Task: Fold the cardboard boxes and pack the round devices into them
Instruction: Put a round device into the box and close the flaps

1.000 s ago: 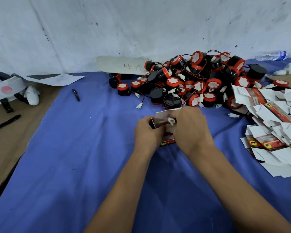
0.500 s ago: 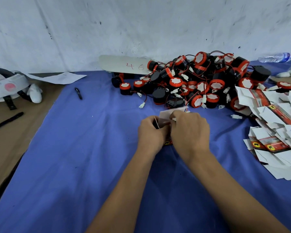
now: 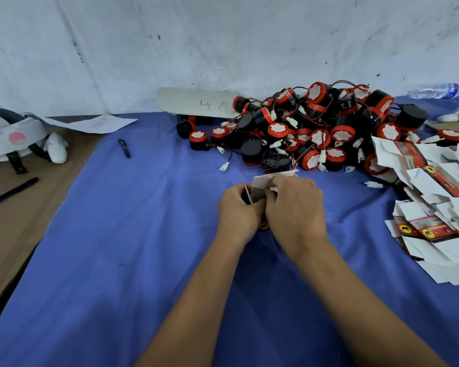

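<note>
While both hands meet mid-cloth w/ fingers curled round one small cardboard box (image 3: 260,185), L hand (image 3: 237,210) gripping its side & R hand (image 3: 296,210) pinching at a white flap, the pile of round devices (image 3: 316,131) sits just behind, flat boxes (image 3: 435,197) at right.

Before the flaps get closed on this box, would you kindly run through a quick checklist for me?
1. Box held by left hand: ok.
2. Right hand on the box too: ok.
3. Device fully inside: cannot tell, hands cover it.
4. White connector tucked in: not ok, it sticks out by the right fingers.
5. Top flap free to fold: ok, it stands open.
6. More flat boxes at right: ok.
</note>
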Action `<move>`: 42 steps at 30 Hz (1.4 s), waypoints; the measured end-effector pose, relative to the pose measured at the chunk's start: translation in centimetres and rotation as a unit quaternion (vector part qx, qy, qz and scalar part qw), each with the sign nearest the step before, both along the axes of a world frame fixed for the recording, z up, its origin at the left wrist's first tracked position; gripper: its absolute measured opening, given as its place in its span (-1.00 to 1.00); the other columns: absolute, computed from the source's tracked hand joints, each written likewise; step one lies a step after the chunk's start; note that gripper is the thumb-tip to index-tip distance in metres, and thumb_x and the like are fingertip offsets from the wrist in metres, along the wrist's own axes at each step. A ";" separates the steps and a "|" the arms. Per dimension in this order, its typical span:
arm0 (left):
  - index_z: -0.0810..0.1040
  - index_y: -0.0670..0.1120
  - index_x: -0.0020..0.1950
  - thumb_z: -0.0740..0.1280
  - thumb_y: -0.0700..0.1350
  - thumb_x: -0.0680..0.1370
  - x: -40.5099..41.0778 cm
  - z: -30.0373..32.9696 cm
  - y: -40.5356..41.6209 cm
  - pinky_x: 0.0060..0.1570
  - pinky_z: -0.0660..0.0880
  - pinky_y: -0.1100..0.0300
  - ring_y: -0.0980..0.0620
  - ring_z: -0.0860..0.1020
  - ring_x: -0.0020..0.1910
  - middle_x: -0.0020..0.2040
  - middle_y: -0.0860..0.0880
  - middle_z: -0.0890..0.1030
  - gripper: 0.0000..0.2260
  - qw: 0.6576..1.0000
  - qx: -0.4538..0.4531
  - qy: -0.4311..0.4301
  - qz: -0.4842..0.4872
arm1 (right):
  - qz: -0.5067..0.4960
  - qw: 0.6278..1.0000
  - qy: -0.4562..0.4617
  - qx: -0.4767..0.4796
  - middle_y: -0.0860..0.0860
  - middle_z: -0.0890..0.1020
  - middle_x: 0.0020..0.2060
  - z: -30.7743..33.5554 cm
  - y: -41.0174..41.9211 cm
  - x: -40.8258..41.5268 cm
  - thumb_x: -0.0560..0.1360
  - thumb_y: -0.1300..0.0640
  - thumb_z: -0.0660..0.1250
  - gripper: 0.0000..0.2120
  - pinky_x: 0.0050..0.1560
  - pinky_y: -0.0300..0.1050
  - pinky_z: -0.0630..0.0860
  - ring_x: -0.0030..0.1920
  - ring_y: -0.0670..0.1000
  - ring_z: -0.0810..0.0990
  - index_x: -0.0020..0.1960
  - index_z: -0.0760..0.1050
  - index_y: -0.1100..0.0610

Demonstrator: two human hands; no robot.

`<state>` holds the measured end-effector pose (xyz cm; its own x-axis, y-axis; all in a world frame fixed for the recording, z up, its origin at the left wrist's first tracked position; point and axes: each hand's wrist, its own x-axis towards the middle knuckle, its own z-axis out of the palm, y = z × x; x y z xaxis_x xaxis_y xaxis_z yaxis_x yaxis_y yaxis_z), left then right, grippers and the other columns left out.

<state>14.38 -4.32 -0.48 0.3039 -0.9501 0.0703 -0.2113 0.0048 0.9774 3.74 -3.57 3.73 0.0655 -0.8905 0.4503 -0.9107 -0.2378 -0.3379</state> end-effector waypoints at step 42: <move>0.65 -0.07 -0.04 0.45 -0.19 0.54 0.6 0.9 1.1 -0.22 0.63 0.00 0.04 0.65 -0.22 -0.21 -0.01 0.70 -0.97 0.997 -0.031 -0.058 -0.033 | 0.172 0.948 -0.262 0.065 -0.15 0.72 -0.23 -0.8 -1.9 -2.8 0.45 0.22 0.57 -0.93 -0.10 -0.39 0.56 -0.18 -0.20 0.68 -0.13 0.75 0.06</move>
<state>14.98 -3.20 0.42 0.2269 -0.9606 0.1605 -0.3208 0.0819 0.9436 0.89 -5.52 2.93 0.1595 -0.9075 0.3885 -0.4869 -0.4146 -0.7687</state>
